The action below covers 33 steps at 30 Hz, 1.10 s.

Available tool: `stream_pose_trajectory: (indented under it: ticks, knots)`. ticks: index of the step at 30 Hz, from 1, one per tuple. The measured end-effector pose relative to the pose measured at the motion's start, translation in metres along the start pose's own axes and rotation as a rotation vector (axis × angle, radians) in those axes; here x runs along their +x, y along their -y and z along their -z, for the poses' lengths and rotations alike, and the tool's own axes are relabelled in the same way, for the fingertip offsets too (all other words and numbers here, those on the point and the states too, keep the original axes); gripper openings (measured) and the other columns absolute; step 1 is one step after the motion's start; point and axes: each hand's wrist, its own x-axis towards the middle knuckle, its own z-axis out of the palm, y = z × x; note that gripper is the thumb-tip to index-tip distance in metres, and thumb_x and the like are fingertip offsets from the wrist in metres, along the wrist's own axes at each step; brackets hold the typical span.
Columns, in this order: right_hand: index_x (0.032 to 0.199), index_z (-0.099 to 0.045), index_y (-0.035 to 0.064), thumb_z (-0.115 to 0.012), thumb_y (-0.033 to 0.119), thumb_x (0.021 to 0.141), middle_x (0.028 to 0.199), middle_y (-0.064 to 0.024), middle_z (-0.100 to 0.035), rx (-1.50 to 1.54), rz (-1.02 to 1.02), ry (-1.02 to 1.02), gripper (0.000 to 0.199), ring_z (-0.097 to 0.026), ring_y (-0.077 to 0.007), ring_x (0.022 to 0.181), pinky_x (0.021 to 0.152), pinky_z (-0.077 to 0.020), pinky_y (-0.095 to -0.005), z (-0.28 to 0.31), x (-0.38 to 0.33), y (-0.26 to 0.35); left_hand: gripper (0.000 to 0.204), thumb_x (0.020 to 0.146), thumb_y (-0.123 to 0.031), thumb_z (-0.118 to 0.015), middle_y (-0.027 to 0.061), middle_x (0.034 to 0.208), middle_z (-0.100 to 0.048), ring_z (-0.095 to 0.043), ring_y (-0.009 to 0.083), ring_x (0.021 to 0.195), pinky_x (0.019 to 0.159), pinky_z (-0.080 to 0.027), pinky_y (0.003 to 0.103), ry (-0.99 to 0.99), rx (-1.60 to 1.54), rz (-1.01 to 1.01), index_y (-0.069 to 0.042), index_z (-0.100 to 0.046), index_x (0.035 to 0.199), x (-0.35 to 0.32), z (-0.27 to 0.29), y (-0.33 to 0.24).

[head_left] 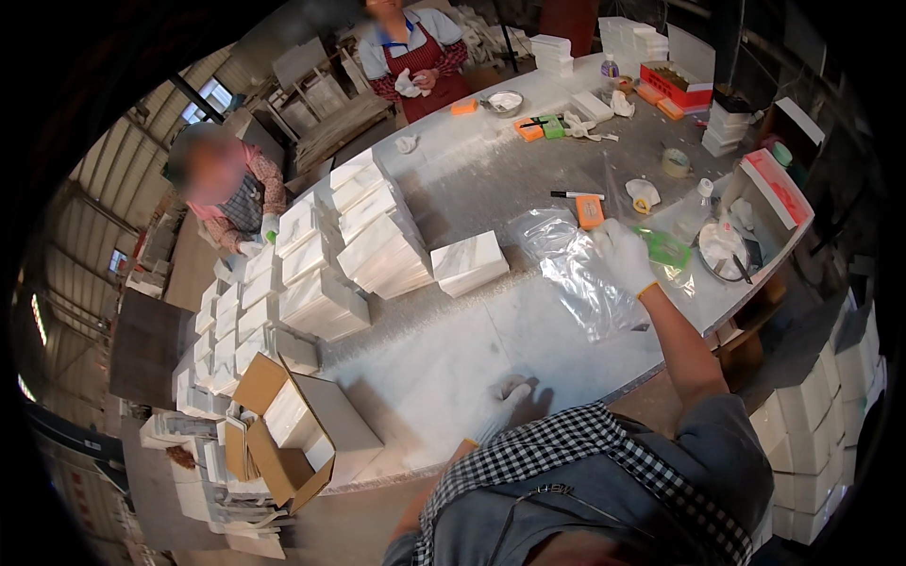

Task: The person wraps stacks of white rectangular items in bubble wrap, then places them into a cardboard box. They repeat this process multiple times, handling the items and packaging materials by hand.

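Note:
My right hand point(625, 259), in a white glove with an orange cuff, is bent over the right edge of a crinkled clear plastic bag point(587, 297) on the table. Its fingertips are hidden, so I cannot tell whether it grips the bag. An orange block point(590, 211) lies just beyond the fingers, and a green item point(663, 248) under clear plastic is right of the hand. My left hand point(503, 404), also gloved, is low over the near table edge with its fingers curled in. Nothing shows in it.
Stacks of white marble-look tiles point(385, 250) fill the table's left side, with a shorter stack point(470, 264) nearer. An opened cardboard box point(344, 429) holds more tiles. A bottle point(694, 209), bowl point(725, 253) and box point(769, 203) stand right. Two people point(415, 57) are across the table.

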Motion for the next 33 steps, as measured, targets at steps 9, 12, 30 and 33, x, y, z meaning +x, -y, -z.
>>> stream_pose_trajectory:
  ticks: [9, 12, 30, 33]
  knots:
    - [0.11, -0.067, 0.0086, -0.064, 0.034, 0.095, 0.098, -0.0193, -0.071, 0.214, -0.046, 0.234, 0.03, -0.069, -0.0366, 0.095, 0.083, -0.0525, -0.0462, 0.023, 0.018, 0.011, 0.045, 0.102, -0.028, -0.062, 0.0157, 0.137, -0.066, -0.059, 0.0254, 0.129, 0.11, -0.043, 0.035, -0.064, 0.131, -0.233, 0.001, -0.063, 0.136, 0.045, 0.005, -0.03]
    - [0.108, -0.069, 0.0088, -0.062, 0.039, 0.095, 0.097, -0.0185, -0.072, -0.074, 0.084, 0.13, 0.033, -0.07, -0.0355, 0.095, 0.085, -0.0532, -0.046, 0.004, -0.017, -0.006, 0.045, 0.101, -0.029, -0.064, 0.0199, 0.127, -0.07, -0.065, 0.0255, 0.121, 0.104, -0.048, 0.034, -0.049, 0.281, -0.265, 0.004, -0.063, 0.132, 0.045, 0.005, -0.04]
    - [0.096, -0.071, 0.0095, -0.054, 0.043, 0.098, 0.089, -0.015, -0.072, -0.211, -0.026, 0.163, 0.038, -0.07, -0.0349, 0.085, 0.074, -0.0519, -0.0486, -0.01, -0.084, 0.013, 0.047, 0.102, -0.036, -0.06, 0.0156, 0.125, -0.07, -0.064, 0.0244, 0.119, 0.103, -0.047, 0.033, 0.116, 0.348, -0.202, -0.002, -0.065, 0.134, 0.006, 0.007, -0.027]
    - [0.095, -0.072, 0.0113, -0.057, 0.043, 0.095, 0.087, -0.014, -0.072, -0.152, -0.036, 0.068, 0.035, -0.07, -0.0348, 0.083, 0.072, -0.0516, -0.0489, -0.015, -0.1, 0.022, 0.05, 0.103, -0.039, -0.058, 0.0153, 0.128, -0.07, -0.063, 0.0246, 0.12, 0.104, -0.046, 0.034, 0.179, 0.263, -0.218, -0.001, -0.065, 0.135, 0.017, 0.005, -0.012]
